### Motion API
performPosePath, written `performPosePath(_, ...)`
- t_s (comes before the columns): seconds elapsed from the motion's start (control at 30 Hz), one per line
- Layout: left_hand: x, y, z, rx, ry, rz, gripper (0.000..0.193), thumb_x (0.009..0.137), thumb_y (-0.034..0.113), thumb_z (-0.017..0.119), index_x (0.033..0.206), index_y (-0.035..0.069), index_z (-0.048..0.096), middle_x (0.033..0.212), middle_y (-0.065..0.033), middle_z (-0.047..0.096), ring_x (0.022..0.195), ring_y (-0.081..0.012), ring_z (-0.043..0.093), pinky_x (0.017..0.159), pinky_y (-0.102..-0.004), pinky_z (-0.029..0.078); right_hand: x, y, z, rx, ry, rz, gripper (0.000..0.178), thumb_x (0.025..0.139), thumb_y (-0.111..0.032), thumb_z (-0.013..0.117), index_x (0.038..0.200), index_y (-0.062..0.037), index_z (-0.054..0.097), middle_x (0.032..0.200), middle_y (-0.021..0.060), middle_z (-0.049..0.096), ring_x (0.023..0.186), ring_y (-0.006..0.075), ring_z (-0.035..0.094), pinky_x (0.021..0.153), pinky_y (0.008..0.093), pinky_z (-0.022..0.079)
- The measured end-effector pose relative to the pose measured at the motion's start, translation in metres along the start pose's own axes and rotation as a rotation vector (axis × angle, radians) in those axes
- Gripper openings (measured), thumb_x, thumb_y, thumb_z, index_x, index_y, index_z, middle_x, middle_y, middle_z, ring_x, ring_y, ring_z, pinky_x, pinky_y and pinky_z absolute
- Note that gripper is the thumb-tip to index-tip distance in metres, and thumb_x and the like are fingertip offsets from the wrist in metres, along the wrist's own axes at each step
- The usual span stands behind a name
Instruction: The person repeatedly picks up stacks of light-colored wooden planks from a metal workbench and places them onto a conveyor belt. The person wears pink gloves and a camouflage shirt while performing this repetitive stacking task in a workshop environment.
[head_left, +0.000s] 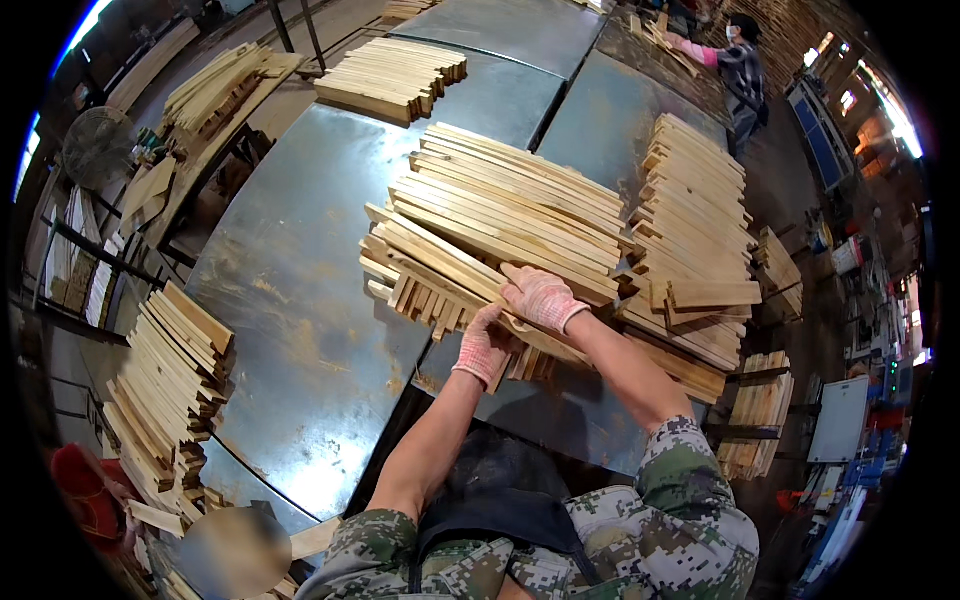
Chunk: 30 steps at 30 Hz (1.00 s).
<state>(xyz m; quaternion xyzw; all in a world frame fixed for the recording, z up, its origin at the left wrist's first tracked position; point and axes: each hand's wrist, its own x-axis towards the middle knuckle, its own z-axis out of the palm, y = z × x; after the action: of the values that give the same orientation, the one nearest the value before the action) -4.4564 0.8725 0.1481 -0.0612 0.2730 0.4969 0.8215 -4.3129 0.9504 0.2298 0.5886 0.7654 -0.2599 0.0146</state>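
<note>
Handling long, pale wooden slats (440,250)

Beneath the pink-and-white gloved right hand (543,298) and matching left hand (484,347) spreads a wide grey metal tabletop (300,390). Just beyond them, a broad stack of squared, pale wooden strips (510,212) lies mostly in rows, seemingly largely done. The slats, at the hands, slant unevenly and look not yet settled. The right hand clasps them from above; the left curls at their near edge, its grip hidden, so I cannot tell.

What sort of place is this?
Probably a woodworking shop: wooden strips lie stacked across metal tables, and a co-worker stands by more wood in the background.
</note>
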Motion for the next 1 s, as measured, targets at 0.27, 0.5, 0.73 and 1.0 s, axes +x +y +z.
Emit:
performPosePath(0.27, -0.022, 0.004, -0.01, -0.071, -0.051, 0.007, 0.024, 0.09, 0.018, 0.078, 0.111, 0.008, 0.071, 0.109, -0.0098, 0.076, 0.101, -0.0303, 0.074, 0.087, -0.0507, 0.065, -0.031, 0.007, 0.027, -0.14, 0.197, -0.266, 0.068, 0.098, -0.039, 0.066, 0.157, -0.0096, 0.049, 0.161, 0.0192, 0.048, 0.152, 0.0363, 0.042, 0.127, 0.0477, 0.031)
performPosePath(0.5, -0.03, 0.012, -0.039, -0.026, -0.03, -0.045, 0.045, 0.087, 0.015, 0.078, 0.129, 0.005, 0.065, 0.123, -0.0159, 0.073, 0.115, -0.036, 0.07, 0.104, -0.0599, 0.057, -0.039, 0.009, 0.05, -0.35, 0.307, -0.374, 0.072, 0.093, -0.032, 0.072, 0.157, -0.0087, 0.047, 0.165, 0.0175, 0.044, 0.156, 0.0368, 0.036, 0.13, 0.0531, 0.024)
performPosePath(0.73, -0.039, 0.016, -0.042, 0.002, -0.037, -0.069, 0.041, 0.088, 0.017, 0.078, 0.125, 0.004, 0.068, 0.123, -0.0158, 0.073, 0.114, -0.0351, 0.07, 0.105, -0.0578, 0.057, -0.042, 0.002, 0.058, -0.435, 0.343, -0.445, 0.061, 0.095, -0.027, 0.062, 0.153, -0.01, 0.053, 0.16, 0.0151, 0.05, 0.15, 0.0342, 0.044, 0.128, 0.052, 0.028)
performPosePath(1.0, -0.036, 0.01, -0.051, -0.093, -0.041, -0.031, 0.038, 0.089, 0.014, 0.077, 0.124, 0.004, 0.067, 0.12, -0.0135, 0.073, 0.11, -0.0336, 0.071, 0.102, -0.055, 0.058, -0.044, -0.024, 0.038, -0.392, 0.267, -0.403, 0.071, 0.084, -0.021, 0.076, 0.151, -0.0131, 0.055, 0.139, 0.018, 0.06, 0.125, 0.0351, 0.059, 0.109, 0.0492, 0.049)
